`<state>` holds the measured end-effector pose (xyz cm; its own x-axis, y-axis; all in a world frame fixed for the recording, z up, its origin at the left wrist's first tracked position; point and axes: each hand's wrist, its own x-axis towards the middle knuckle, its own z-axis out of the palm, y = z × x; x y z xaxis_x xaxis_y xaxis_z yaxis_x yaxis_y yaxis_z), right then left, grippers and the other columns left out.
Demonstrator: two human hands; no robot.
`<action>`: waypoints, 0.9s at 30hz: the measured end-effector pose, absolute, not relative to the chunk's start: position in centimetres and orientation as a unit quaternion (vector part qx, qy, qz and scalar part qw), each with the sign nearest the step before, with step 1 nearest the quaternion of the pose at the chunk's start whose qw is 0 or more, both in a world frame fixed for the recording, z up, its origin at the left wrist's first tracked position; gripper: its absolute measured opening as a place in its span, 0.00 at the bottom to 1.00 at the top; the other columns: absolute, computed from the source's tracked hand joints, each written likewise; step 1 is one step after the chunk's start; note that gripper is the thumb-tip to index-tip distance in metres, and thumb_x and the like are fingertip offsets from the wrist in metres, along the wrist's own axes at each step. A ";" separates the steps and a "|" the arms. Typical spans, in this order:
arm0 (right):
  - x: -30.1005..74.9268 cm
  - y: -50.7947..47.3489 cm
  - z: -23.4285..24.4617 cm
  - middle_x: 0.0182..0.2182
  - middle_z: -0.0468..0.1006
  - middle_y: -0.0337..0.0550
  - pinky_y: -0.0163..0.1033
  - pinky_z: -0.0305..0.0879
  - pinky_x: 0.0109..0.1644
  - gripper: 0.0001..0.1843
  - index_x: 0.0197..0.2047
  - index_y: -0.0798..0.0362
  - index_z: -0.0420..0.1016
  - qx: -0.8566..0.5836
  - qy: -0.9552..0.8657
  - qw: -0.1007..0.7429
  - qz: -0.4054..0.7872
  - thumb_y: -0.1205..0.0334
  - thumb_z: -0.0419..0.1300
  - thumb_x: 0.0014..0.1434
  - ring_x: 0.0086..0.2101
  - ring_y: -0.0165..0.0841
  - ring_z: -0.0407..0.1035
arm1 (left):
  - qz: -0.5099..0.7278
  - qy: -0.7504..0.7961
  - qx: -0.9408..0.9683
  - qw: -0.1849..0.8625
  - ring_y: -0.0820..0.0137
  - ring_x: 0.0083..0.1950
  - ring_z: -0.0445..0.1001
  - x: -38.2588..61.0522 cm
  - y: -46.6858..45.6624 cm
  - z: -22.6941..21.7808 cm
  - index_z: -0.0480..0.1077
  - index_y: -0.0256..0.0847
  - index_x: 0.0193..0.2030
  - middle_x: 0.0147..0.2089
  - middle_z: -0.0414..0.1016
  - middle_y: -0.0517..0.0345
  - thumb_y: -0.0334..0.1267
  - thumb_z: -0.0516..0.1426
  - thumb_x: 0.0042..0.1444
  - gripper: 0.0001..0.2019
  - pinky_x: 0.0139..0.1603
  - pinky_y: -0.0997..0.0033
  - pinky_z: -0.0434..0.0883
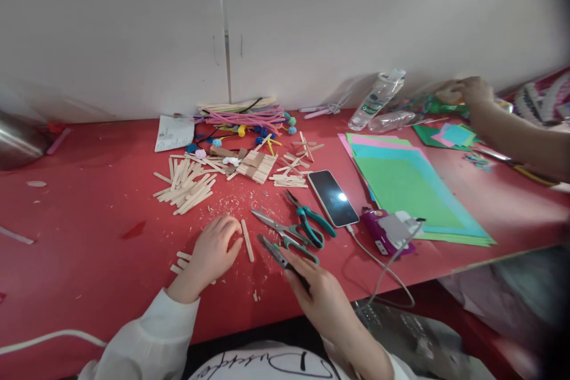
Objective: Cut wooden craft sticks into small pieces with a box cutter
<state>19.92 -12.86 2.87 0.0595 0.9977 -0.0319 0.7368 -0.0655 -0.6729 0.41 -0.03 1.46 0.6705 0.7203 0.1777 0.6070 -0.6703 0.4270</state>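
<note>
My left hand [216, 252] rests on the red table with loosely bent fingers, the thumb apart from the index finger. Just right of its fingertips lies a single wooden craft stick [247, 240]; whether they touch it I cannot tell. My right hand [318, 285] is closed around the dark handle of a utility knife [272, 250], whose blade end points up and left toward that stick. Beyond the knife lie grey-handled scissors [285, 230] and teal-handled pliers [309, 222]. Several more craft sticks [183, 261] are partly hidden under my left wrist. Wood shavings are scattered around.
Behind my left hand is a loose pile of craft sticks [187, 184], with a banded bundle [257, 166] beside it. A phone [333, 197], purple charger [383, 231] with cable and coloured paper [409, 190] lie right. A co-worker's arm [512, 130] reaches in near a bottle [376, 98].
</note>
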 end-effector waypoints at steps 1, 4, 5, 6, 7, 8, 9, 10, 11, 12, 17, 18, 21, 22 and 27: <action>19.8 -12.9 3.0 0.42 0.79 0.54 0.44 0.73 0.40 0.23 0.56 0.57 0.68 -0.683 -0.638 0.247 0.256 0.63 0.45 0.61 0.40 0.41 0.75 | 0.160 0.353 0.906 0.172 0.63 0.46 0.68 0.1 -0.3 1.6 0.67 0.41 0.35 0.42 0.71 0.53 0.31 0.49 0.58 0.07 0.49 0.58 0.67; 19.6 -12.9 3.1 0.43 0.78 0.54 0.44 0.73 0.40 0.23 0.56 0.58 0.68 -0.681 -0.648 0.234 0.247 0.64 0.45 0.61 0.41 0.42 0.75 | 0.119 0.301 0.929 0.180 0.58 0.61 0.60 -0.8 -1.1 1.6 0.70 0.45 0.43 0.56 0.68 0.55 0.33 0.53 0.57 0.09 0.59 0.54 0.61; 19.6 -12.8 3.1 0.43 0.78 0.54 0.44 0.73 0.41 0.23 0.56 0.58 0.68 -0.681 -0.652 0.232 0.241 0.65 0.45 0.61 0.41 0.42 0.75 | 0.085 0.286 0.937 0.180 0.56 0.65 0.55 -1.1 -1.3 1.6 0.69 0.46 0.48 0.61 0.63 0.54 0.35 0.54 0.57 0.13 0.61 0.51 0.59; 19.5 -12.8 3.1 0.43 0.78 0.55 0.44 0.73 0.40 0.23 0.56 0.58 0.69 -0.681 -0.655 0.230 0.233 0.65 0.44 0.61 0.41 0.42 0.75 | 0.054 0.277 0.942 0.182 0.53 0.67 0.50 -1.3 -1.5 1.5 0.67 0.47 0.53 0.65 0.58 0.54 0.38 0.55 0.57 0.16 0.61 0.49 0.58; 19.5 -12.7 3.0 0.43 0.78 0.54 0.44 0.73 0.40 0.23 0.56 0.58 0.69 -0.681 -0.659 0.228 0.225 0.65 0.44 0.61 0.41 0.42 0.75 | 0.025 0.270 0.945 0.185 0.51 0.68 0.46 -1.5 -1.6 1.5 0.64 0.48 0.57 0.67 0.54 0.53 0.41 0.56 0.57 0.20 0.61 0.48 0.58; 19.5 -12.7 3.0 0.42 0.78 0.54 0.44 0.74 0.38 0.23 0.56 0.58 0.69 -0.681 -0.663 0.225 0.215 0.65 0.44 0.61 0.39 0.42 0.75 | 0.002 0.267 0.945 0.188 0.50 0.69 0.43 -1.5 -1.7 1.4 0.62 0.49 0.59 0.68 0.51 0.52 0.44 0.56 0.56 0.23 0.61 0.47 0.57; 19.5 -12.6 2.9 0.41 0.79 0.54 0.43 0.74 0.37 0.23 0.56 0.58 0.69 -0.682 -0.667 0.220 0.206 0.65 0.44 0.61 0.38 0.41 0.76 | -0.010 0.269 0.944 0.190 0.50 0.69 0.42 -1.5 -1.7 1.5 0.60 0.51 0.61 0.69 0.49 0.52 0.47 0.56 0.56 0.25 0.61 0.46 0.57; 19.4 -12.5 2.9 0.40 0.79 0.53 0.43 0.74 0.35 0.23 0.56 0.57 0.69 -0.683 -0.671 0.213 0.198 0.65 0.45 0.61 0.36 0.41 0.76 | -0.017 0.270 0.943 0.192 0.50 0.69 0.41 -1.5 -1.7 1.5 0.59 0.52 0.61 0.69 0.48 0.51 0.48 0.56 0.55 0.26 0.61 0.46 0.56; 19.4 -12.4 2.9 0.39 0.79 0.53 0.42 0.74 0.33 0.23 0.56 0.56 0.69 -0.683 -0.675 0.204 0.189 0.65 0.45 0.61 0.35 0.41 0.76 | -0.020 0.272 0.943 0.192 0.50 0.69 0.41 -1.4 -1.7 1.6 0.59 0.52 0.62 0.70 0.47 0.51 0.49 0.56 0.55 0.27 0.61 0.46 0.56; 19.4 -12.3 3.0 0.37 0.79 0.52 0.42 0.74 0.31 0.23 0.56 0.55 0.69 -0.682 -0.681 0.196 0.182 0.65 0.45 0.61 0.33 0.41 0.77 | -0.021 0.273 0.942 0.192 0.50 0.69 0.41 -1.3 -1.7 1.7 0.58 0.52 0.62 0.70 0.46 0.50 0.50 0.56 0.55 0.28 0.61 0.46 0.56; 19.2 -12.0 3.2 0.34 0.79 0.50 0.41 0.73 0.30 0.23 0.56 0.54 0.70 -0.670 -0.705 0.172 0.157 0.67 0.46 0.60 0.32 0.40 0.76 | -0.018 0.274 0.942 0.194 0.51 0.69 0.41 -0.9 -1.7 1.7 0.61 0.51 0.61 0.69 0.47 0.48 0.51 0.56 0.55 0.27 0.62 0.46 0.55; 19.1 -12.0 3.3 0.34 0.79 0.49 0.40 0.73 0.29 0.23 0.56 0.54 0.70 -0.670 -0.707 0.166 0.152 0.68 0.47 0.59 0.32 0.40 0.76 | -0.015 0.274 0.942 0.194 0.51 0.69 0.42 -1.0 -1.7 1.6 0.61 0.51 0.61 0.69 0.47 0.48 0.51 0.56 0.55 0.27 0.62 0.46 0.55; 19.0 -12.0 3.2 0.34 0.78 0.48 0.37 0.72 0.28 0.23 0.56 0.53 0.69 -0.675 -0.713 0.137 0.132 0.68 0.48 0.59 0.30 0.38 0.76 | -0.007 0.273 0.942 0.193 0.52 0.69 0.43 -1.0 -1.7 1.4 0.61 0.51 0.60 0.69 0.48 0.48 0.49 0.58 0.54 0.27 0.62 0.47 0.56; 19.0 -12.0 3.3 0.34 0.79 0.48 0.36 0.72 0.27 0.23 0.56 0.53 0.69 -0.676 -0.716 0.123 0.123 0.69 0.49 0.59 0.30 0.37 0.76 | -0.005 0.272 0.943 0.192 0.52 0.69 0.43 -1.0 -1.7 1.4 0.61 0.51 0.60 0.69 0.48 0.49 0.48 0.58 0.54 0.27 0.62 0.47 0.56; 18.1 -11.6 4.4 0.37 0.79 0.49 0.33 0.69 0.22 0.25 0.58 0.52 0.67 -0.673 -0.735 0.011 0.080 0.69 0.52 0.57 0.27 0.36 0.76 | 0.001 0.272 0.944 0.188 0.53 0.69 0.44 -0.9 -1.8 1.4 0.62 0.50 0.60 0.69 0.49 0.47 0.45 0.60 0.52 0.27 0.62 0.47 0.56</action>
<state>18.12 -11.61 4.39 -0.0937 0.9914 -0.0917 0.9880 0.0812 -0.1314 -0.88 -1.79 1.38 0.8519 0.5139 -0.1010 0.5134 -0.7812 0.3553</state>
